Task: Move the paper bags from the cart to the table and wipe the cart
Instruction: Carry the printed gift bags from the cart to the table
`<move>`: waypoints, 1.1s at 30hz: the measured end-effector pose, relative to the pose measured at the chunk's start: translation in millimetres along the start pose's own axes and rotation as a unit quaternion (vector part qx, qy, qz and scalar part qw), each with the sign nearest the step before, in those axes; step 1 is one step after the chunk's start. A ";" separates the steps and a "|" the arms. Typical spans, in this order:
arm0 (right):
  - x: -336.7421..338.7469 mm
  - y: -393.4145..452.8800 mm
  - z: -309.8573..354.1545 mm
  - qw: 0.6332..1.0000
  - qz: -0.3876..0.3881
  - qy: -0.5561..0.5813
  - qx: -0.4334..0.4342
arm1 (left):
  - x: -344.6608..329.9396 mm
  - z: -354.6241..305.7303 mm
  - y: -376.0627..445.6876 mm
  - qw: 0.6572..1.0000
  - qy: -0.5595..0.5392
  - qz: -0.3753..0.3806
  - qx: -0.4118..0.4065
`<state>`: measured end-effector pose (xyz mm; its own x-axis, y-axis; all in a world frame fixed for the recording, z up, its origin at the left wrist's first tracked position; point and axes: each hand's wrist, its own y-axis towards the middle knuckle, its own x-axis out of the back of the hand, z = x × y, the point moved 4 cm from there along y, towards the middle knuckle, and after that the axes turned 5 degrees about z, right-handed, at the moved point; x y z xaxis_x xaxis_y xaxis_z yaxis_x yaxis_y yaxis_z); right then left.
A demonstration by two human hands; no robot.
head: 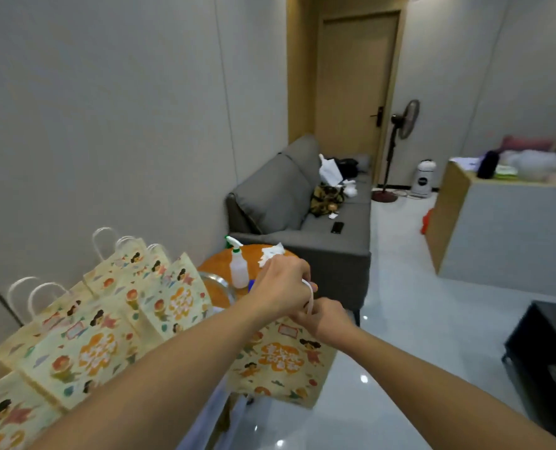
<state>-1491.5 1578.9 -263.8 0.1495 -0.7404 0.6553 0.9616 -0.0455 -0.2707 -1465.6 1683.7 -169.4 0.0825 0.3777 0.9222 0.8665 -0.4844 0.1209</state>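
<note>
Both hands, left hand [279,284] and right hand [327,319], pinched the white handle [309,298] of one paper bag [279,362], which hung upright below them, beside the round table [253,254].

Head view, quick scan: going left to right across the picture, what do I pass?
Row of paper bags → spray bottle on the round orange table → both hands (left, right) gripping the white handle of a hanging paper bag → standing fan → white bin → wooden counter.

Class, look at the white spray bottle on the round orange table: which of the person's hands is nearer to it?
Left. The left hand is just right of the spray bottle; the right hand sits lower and farther right.
</note>
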 end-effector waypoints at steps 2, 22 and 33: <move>30.6 -22.7 -38.9 0.999 -0.031 0.001 -0.026 | -18.8 -45.0 8.7 0.999 -0.006 0.024 -0.037; 268.6 -356.9 -440.5 0.909 -0.257 0.039 -0.325 | -272.1 -560.1 -17.9 0.911 -0.054 0.209 -0.350; 300.9 -523.4 -575.2 0.816 -0.303 0.080 -0.485 | -373.8 -765.7 -69.5 0.801 -0.041 0.303 -0.515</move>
<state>-2082.3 994.2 -330.5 -0.3924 -0.4596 0.7967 0.2013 -0.8881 -0.4132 -1933.6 971.9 -241.3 0.4022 -0.1432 0.9043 -0.2075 -0.9762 -0.0623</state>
